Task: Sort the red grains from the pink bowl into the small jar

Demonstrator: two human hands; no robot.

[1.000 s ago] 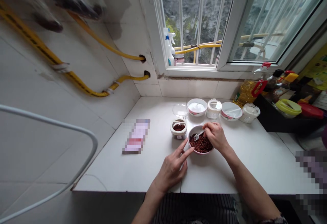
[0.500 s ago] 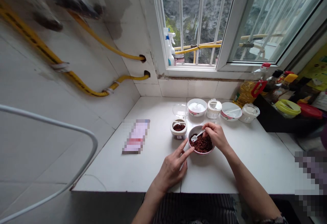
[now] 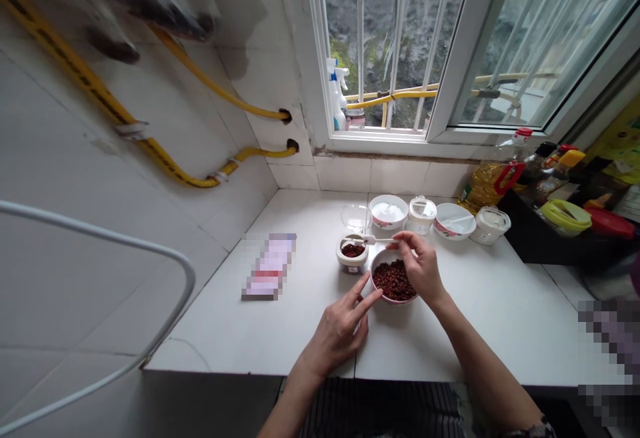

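My right hand pinches the thin handle of a small white spoon, whose head is over the near edge of a seasoning jar. Dark red, peppercorn-like spice lies in that jar, and its clear lid stands raised behind. Just right of it is a bowl holding more of the same spice. My left hand has its fingers stretched and apart, the fingertips resting on the bowl's left side. Whether the spoon carries any spice is too small to tell.
Behind stand a bowl of white grains, a white jar, a bowl with a white spoon and another jar. An oil bottle is at the right. A blurred pinkish packet lies left on the counter.
My right hand has lifted the spoon out of the bowl and brought its head up and left to the jar. My left hand keeps its place at the bowl.
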